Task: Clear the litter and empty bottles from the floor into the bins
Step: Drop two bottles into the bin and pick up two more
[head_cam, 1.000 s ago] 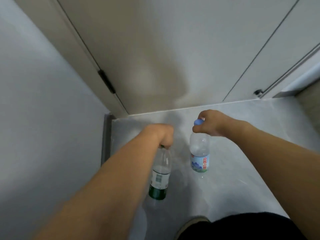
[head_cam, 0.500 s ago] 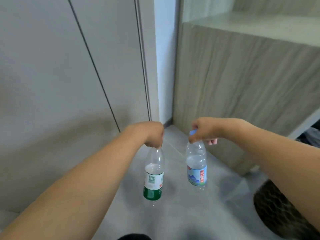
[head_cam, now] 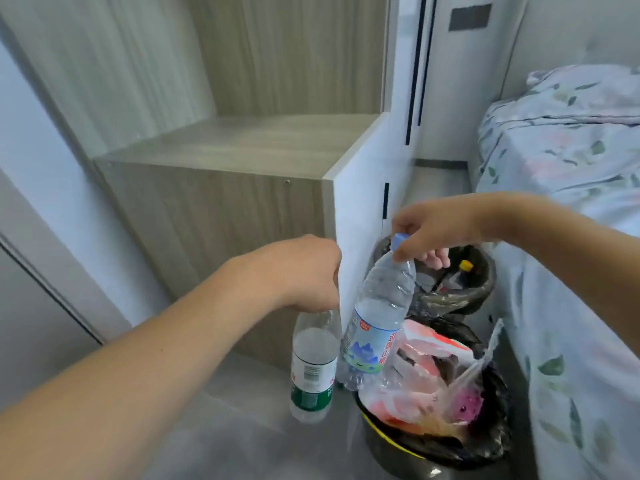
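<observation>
My left hand [head_cam: 298, 271] grips the neck of a clear bottle with a green and white label [head_cam: 313, 365], which hangs upright above the floor. My right hand [head_cam: 429, 233] pinches the blue cap of a clear bottle with a light blue label [head_cam: 377, 313]; this bottle hangs tilted, its base over the near bin's left edge. The near bin [head_cam: 433, 445] has a black liner and is piled with plastic bags and wrappers. A second black-lined bin [head_cam: 474, 289] stands behind it, with a yellow-capped bottle inside.
A wood-grain cabinet [head_cam: 214, 209] with a white side panel stands left of the bins. A bed with a floral sheet [head_cam: 568, 174] runs along the right, close to both bins. Grey floor [head_cam: 214, 434] lies at the lower left.
The view has swung right from the door and wall to the cabinet, bins and bed. Both hands still hold their bottles, and the blue-label bottle now tilts over the near bin.
</observation>
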The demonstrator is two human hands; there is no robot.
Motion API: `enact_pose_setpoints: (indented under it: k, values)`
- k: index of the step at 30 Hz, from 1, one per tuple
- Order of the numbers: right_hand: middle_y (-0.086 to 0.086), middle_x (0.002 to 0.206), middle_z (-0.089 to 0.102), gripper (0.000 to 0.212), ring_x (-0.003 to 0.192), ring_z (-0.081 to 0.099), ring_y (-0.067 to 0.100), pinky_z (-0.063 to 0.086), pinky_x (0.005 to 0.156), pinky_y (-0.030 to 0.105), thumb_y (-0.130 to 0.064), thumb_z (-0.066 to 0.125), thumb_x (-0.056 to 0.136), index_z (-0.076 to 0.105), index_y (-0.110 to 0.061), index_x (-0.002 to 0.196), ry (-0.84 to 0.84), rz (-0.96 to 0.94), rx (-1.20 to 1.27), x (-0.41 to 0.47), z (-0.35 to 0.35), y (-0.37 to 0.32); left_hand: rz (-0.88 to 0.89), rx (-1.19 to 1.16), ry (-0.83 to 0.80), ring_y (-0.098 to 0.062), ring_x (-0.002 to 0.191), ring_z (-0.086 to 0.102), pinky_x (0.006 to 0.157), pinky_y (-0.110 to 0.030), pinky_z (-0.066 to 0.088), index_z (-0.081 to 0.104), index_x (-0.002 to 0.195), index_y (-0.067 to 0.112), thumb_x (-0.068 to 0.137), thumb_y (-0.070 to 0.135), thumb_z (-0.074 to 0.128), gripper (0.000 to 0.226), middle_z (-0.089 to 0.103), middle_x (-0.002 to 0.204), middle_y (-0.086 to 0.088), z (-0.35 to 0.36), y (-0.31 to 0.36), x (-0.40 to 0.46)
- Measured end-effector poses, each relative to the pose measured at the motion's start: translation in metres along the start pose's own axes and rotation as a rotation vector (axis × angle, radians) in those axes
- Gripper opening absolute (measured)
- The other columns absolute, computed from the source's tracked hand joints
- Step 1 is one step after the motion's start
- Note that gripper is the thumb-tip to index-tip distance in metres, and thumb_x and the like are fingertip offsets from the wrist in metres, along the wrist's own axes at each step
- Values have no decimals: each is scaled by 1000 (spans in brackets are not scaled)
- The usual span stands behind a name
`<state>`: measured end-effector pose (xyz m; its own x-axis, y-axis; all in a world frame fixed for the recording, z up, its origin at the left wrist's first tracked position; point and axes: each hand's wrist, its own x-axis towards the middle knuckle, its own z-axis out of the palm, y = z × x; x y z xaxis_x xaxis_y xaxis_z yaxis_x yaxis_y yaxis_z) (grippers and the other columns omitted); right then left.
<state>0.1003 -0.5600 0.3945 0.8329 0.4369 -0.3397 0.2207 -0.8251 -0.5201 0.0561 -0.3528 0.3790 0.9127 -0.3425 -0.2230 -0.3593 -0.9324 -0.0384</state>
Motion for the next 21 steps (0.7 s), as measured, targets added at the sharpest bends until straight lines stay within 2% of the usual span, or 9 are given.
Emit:
enact_pose_setpoints:
  k: [3, 8, 12, 14, 16, 18, 21]
  values:
    - [0, 52, 57, 21, 51, 56, 17, 51, 55, 31, -20, 67, 86, 51, -8, 81, 151, -8, 89, -19, -34, 38, 22, 23, 76, -23, 72, 51, 60, -31, 42, 66, 100, 7, 78, 15, 53, 27, 68, 100, -11, -27, 37, 24]
    - [15, 70, 65, 27, 58, 61, 24, 54, 61, 37, -28, 72, 80, 58, -7, 90, 560, 22, 141, -21, -71, 108, 35, 71, 274, -23, 76, 53, 62, -32, 44, 62, 101, 12, 82, 16, 54, 21, 65, 100, -6, -64, 79, 72]
    - [9, 77, 64, 30, 64, 60, 22, 50, 60, 34, -35, 69, 77, 57, -9, 89, 853, 47, 120, 8, -65, 160, 32, 49, 453, -26, 85, 58, 63, -32, 43, 59, 101, 12, 82, 17, 55, 20, 62, 101, -6, -68, 98, 128]
    - [2, 80, 60, 31, 70, 56, 20, 46, 61, 33, -38, 68, 76, 56, -13, 89, 875, 52, 82, 32, -49, 186, 33, 11, 502, -27, 91, 57, 65, -33, 45, 56, 101, 11, 85, 18, 54, 17, 57, 100, -5, -61, 103, 158]
    - [-3, 79, 58, 29, 71, 56, 17, 47, 62, 32, -39, 68, 76, 55, -17, 89, 815, 63, 72, 55, -35, 208, 55, -43, 525, -27, 91, 55, 72, -38, 49, 55, 102, 10, 87, 17, 53, 17, 53, 101, -5, -44, 106, 191]
    - [-4, 77, 58, 27, 71, 57, 18, 47, 61, 32, -40, 66, 78, 56, -18, 88, 758, 99, 30, 71, -24, 228, 63, -87, 496, -27, 93, 54, 76, -39, 49, 55, 105, 9, 87, 15, 53, 19, 52, 105, -5, -16, 108, 226]
    - [-3, 77, 58, 25, 72, 58, 21, 47, 61, 34, -42, 63, 79, 55, -19, 84, 730, 179, -11, 89, -9, 258, 19, -127, 398, -25, 91, 52, 72, -33, 43, 55, 108, 8, 88, 12, 52, 21, 49, 106, -5, 28, 112, 277]
